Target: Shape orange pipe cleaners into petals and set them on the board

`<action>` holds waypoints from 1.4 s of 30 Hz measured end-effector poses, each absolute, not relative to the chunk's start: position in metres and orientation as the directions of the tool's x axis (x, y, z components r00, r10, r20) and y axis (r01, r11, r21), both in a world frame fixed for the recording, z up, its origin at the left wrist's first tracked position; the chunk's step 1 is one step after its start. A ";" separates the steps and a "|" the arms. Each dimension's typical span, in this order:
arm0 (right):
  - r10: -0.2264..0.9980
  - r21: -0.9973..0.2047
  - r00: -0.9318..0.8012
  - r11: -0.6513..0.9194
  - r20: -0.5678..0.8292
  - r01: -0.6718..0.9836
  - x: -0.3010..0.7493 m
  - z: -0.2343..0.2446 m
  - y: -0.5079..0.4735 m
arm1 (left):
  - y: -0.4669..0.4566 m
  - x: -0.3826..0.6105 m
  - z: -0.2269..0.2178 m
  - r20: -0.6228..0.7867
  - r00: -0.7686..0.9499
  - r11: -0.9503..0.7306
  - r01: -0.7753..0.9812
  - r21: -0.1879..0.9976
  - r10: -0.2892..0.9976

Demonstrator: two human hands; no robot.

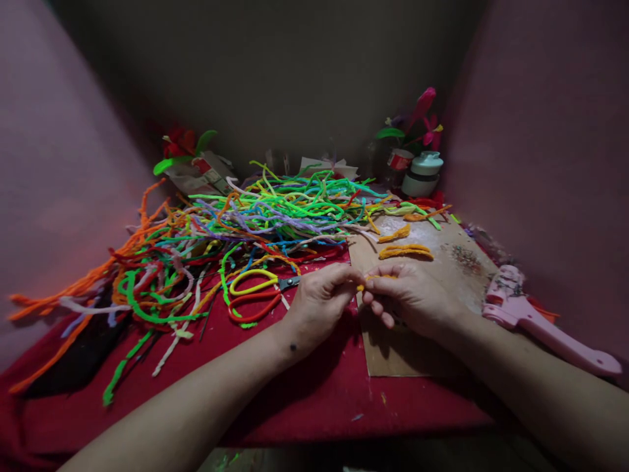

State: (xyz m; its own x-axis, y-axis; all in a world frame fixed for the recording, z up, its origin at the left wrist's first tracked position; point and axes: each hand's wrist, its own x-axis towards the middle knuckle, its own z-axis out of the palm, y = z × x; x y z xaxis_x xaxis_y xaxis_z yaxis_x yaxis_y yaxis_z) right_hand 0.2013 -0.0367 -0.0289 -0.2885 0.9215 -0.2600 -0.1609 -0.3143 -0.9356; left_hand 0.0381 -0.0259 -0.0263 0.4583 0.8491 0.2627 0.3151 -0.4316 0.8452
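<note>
Between my fingertips, over the cardboard's left edge, is a short orange pipe cleaner (361,288). My left hand (322,298) pinches it from the left side. From the right, my right hand (410,298) is closed on the same piece, its lower fingers curled below. Most of the pipe cleaner is hidden by the fingers. Just beyond my right hand, a folded orange pipe cleaner bundle (405,252) and a smaller orange piece (394,234) lie on the cardboard (393,357). Scissors (260,292) with one yellow and one red handle lie left of my left hand.
A large tangle of coloured pipe cleaners (295,210) spreads over the red cloth (304,400). At right lies a pink tool (550,328), perhaps a glue gun. Behind stand a pale jar (422,174), pink flowers (430,124) and a carton (211,172). Walls close in both sides.
</note>
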 end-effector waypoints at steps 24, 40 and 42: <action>0.952 -0.829 -0.174 0.306 0.253 0.468 0.203 -0.024 -0.050 | -0.017 0.031 -0.014 -0.199 0.584 0.041 0.272 0.961 0.787; 0.861 -0.832 -0.408 -0.448 -0.303 -0.327 0.211 -0.013 -0.038 | -0.011 0.019 -0.008 0.433 0.331 -0.540 0.406 0.737 0.839; 0.877 -0.886 -0.394 -0.389 -0.274 -0.252 0.212 -0.012 -0.040 | -0.007 0.020 -0.009 0.127 0.292 -0.197 0.225 0.954 0.948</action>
